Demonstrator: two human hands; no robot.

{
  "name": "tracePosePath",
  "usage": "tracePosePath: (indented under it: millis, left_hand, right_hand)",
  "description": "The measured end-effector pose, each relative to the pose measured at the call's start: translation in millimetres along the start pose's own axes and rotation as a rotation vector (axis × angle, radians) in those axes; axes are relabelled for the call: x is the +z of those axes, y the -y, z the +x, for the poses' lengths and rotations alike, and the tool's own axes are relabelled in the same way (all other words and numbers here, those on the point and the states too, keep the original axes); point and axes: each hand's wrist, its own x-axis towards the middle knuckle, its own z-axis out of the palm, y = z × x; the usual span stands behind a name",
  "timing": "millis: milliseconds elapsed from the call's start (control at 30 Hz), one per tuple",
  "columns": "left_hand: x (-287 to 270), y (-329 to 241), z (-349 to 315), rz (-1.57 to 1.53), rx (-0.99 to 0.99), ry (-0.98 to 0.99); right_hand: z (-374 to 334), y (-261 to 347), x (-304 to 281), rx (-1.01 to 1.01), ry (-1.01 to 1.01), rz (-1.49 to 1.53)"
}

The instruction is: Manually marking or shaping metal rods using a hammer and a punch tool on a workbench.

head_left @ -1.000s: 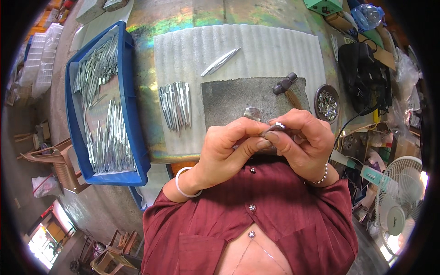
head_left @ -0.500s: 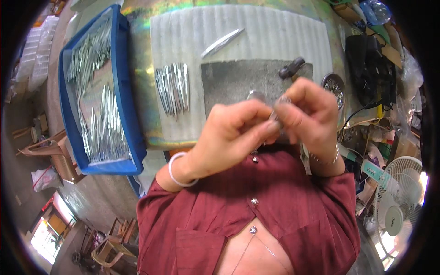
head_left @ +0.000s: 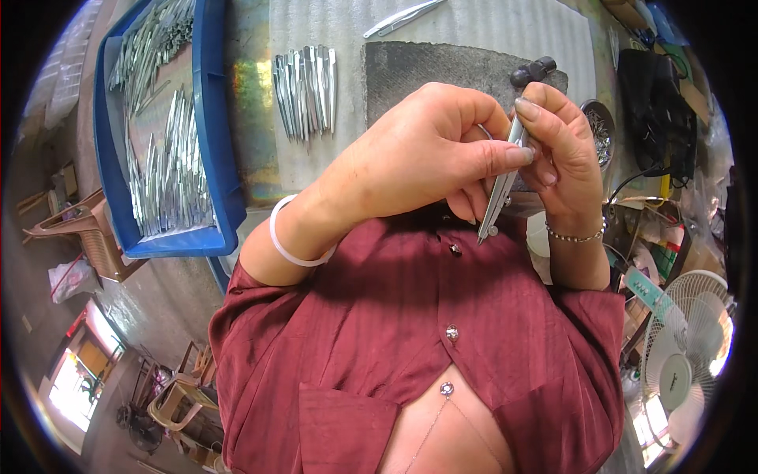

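Note:
My left hand point(head_left: 442, 150) and my right hand point(head_left: 564, 146) meet in front of my chest, both closed on a slender silver metal tool. This tool point(head_left: 496, 199) has two long narrow legs lying close together and a small round screw near its lower end, like a drawing compass. Left thumb and fingers pinch it at mid-length, while right thumb and fingers grip its upper part. Just beyond my hands a dark flat slab point(head_left: 418, 71) lies on a pale foam sheet point(head_left: 347, 24). A hammer head point(head_left: 533, 72) rests on the slab; its handle is mostly hidden.
Left of the slab, several silver metal legs point(head_left: 306, 91) lie side by side. A similar two-legged piece point(head_left: 403, 19) is at the far edge. A blue tray point(head_left: 212, 110) holds many more. On the right are a dish of small metal parts point(head_left: 598, 130) and a fan point(head_left: 683, 355).
My hands have shifted slightly right, and the silver tool is now plainly visible, pointing down between them. The table and its things sit higher in the picture.

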Motion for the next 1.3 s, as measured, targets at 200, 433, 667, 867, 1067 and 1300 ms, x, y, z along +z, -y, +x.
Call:
tracePosePath:
  millis: [200,433,667,867,1067,1300]
  left_hand:
    - [4.1,1.3,-3.8,0.023,-0.004,0.070]
    - [6.1,-1.2,-4.1,0.034,-0.052,0.100]
    - [7.1,-0.8,2.4,0.087,-0.088,0.089]
    - [5.3,-2.6,11.6,0.037,-0.111,0.105]
    - [5.3,-1.0,8.2,0.085,-0.010,0.042]
    - [-4.8,22.7,-14.4,-0.234,0.519,-0.435]
  right_hand:
    - [-15.6,-4.5,5.2,-0.062,-0.031,-0.006]
    - [-19.4,-10.0,3.4,-0.058,-0.037,0.046]
    - [-16.9,-10.4,-0.8,-0.053,-0.063,0.029]
    - [-11.7,-7.8,-7.9,-0.035,-0.064,0.040]
    - [-1.9,24.9,-20.4,-0.183,-0.083,-0.198]
    - [74.4,94.4,-143.2,-0.311,-0.356,-1.011]
